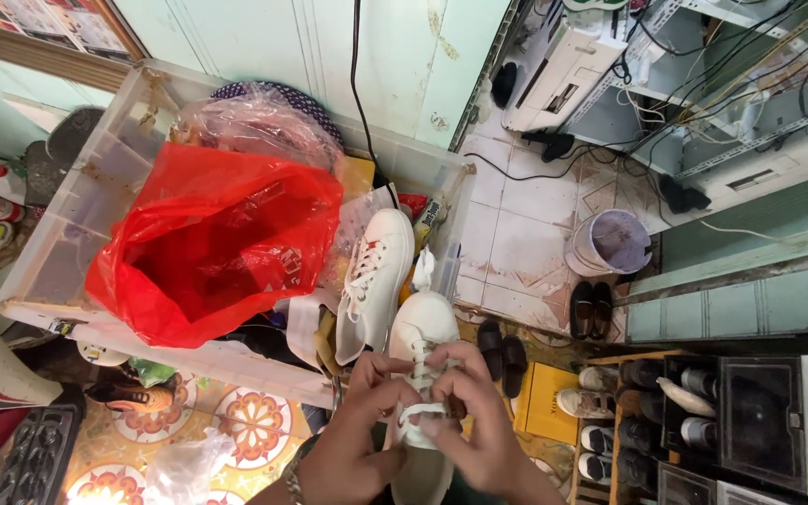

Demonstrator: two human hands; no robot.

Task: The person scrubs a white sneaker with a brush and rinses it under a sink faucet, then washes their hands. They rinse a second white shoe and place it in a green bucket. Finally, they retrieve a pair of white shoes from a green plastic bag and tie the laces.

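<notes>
Now my left hand (364, 425) and right hand (479, 421) pinch the white lace (420, 411) across the white sneaker (420, 327), whose length points straight away from me toward the red bag (217, 243), both hands equally near.

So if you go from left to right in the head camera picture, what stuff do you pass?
Red plastic bag → white shoe lying in the bin → white shoe in both hands → black slippers → white bucket → clear shoe boxes.
</notes>
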